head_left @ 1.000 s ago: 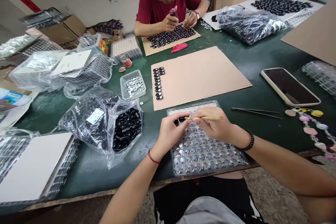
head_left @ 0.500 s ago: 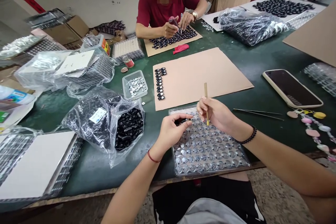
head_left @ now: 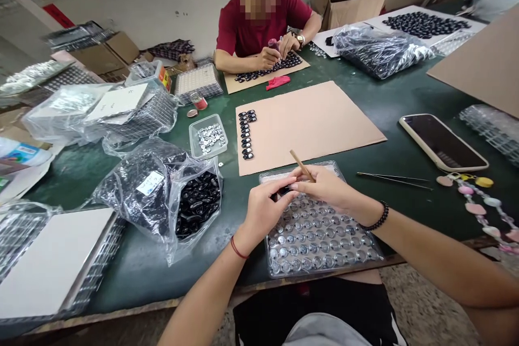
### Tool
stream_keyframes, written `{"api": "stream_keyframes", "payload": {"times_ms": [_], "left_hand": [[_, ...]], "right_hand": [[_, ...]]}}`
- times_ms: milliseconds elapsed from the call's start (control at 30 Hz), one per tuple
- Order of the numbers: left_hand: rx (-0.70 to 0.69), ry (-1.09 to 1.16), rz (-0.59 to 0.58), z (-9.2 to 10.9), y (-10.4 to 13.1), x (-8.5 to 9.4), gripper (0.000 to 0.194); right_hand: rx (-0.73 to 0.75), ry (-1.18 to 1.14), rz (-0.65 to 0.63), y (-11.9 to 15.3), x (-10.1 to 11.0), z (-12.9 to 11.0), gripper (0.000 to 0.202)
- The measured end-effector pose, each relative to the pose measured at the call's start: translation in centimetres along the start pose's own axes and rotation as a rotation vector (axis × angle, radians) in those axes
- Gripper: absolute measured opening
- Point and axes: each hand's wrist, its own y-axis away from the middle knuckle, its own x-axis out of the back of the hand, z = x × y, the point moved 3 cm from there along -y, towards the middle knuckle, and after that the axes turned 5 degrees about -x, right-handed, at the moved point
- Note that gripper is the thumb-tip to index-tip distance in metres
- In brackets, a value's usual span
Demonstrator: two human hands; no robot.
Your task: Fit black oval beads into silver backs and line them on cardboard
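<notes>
Near the front edge of the table, my left hand (head_left: 263, 204) pinches a small shiny black piece (head_left: 285, 191), mostly hidden by the fingers. My right hand (head_left: 329, 188) grips a thin wooden stick (head_left: 300, 162) that slants up to the left. The fingertips of both hands meet at the black piece. Below them lies a clear plastic tray (head_left: 271, 269) with rows of round, clear-domed pieces. Farther off, several black pieces (head_left: 246, 134) with silvery spots line the left edge of a cardboard sheet (head_left: 312, 119).
To the left are an open bag of black pieces (head_left: 198, 203) and a plastic box (head_left: 211, 153) of small silvery discs. Tweezers (head_left: 393, 178), a phone (head_left: 444, 140) and a bead strap (head_left: 475, 208) lie right. Across the table, a person in a red shirt (head_left: 253, 30) works on black pieces.
My right hand has moved left to meet my left hand, and the stick has tilted from upright to slanting. The view has shifted slightly.
</notes>
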Motion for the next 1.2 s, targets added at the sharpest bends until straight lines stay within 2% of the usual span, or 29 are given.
{"api": "stream_keyframes", "payload": {"times_ms": [167,400,667,967,1067,1200], "left_hand": [[-0.147,-0.143,0.054,0.2,0.2,0.2,0.023],[-0.338,-0.326,0.207,0.6,0.5,0.9,0.015],[-0.350,-0.469,0.215,0.4,0.6,1.0,0.018],[-0.579,-0.545,0.278,0.5,0.8,0.7,0.012],[-0.563,-0.553,0.220,0.4,0.7,0.5,0.012],[-0.399,-0.422,0.168,0.2,0.5,0.4,0.013]], "right_hand": [[0.055,-0.005,0.074,-0.1,0.1,-0.1,0.021],[0.102,0.095,0.199,0.0,0.4,-0.3,0.022],[0.155,0.107,0.214,0.0,0.2,-0.6,0.016],[0.168,0.156,0.244,0.3,-0.1,-1.1,0.015],[0.176,0.173,0.261,0.2,-0.1,-1.2,0.014],[0.174,0.216,0.278,0.2,-0.1,-1.0,0.015]]}}
